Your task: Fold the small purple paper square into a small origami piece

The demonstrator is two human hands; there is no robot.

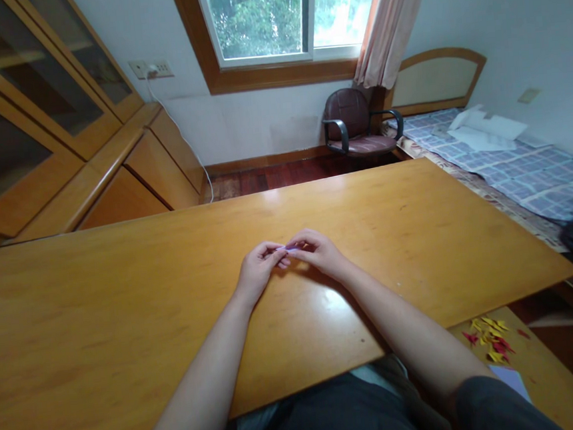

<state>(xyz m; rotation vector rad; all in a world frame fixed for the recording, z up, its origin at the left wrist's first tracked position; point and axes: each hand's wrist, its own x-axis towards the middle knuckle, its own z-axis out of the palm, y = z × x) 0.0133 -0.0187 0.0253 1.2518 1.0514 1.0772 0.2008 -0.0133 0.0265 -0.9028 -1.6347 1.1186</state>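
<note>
Above the middle of the wooden table [124, 309], a small folded piece of purple paper [291, 247] is held between both hands. My left hand [261, 264] pinches its left end with thumb and fingers. From the other side, my right hand [318, 252] grips its right end, thumb below and fingers curled over the top. Most of the paper is covered by the fingers, so its exact folded shape cannot be made out.
On a lower surface at the right lie several yellow and red folded paper pieces [492, 339] and a stack of purple paper [510, 383]. Beyond the table stand an office chair [359, 125], a bed [518, 168] and a glass-fronted wooden cabinet [97, 171].
</note>
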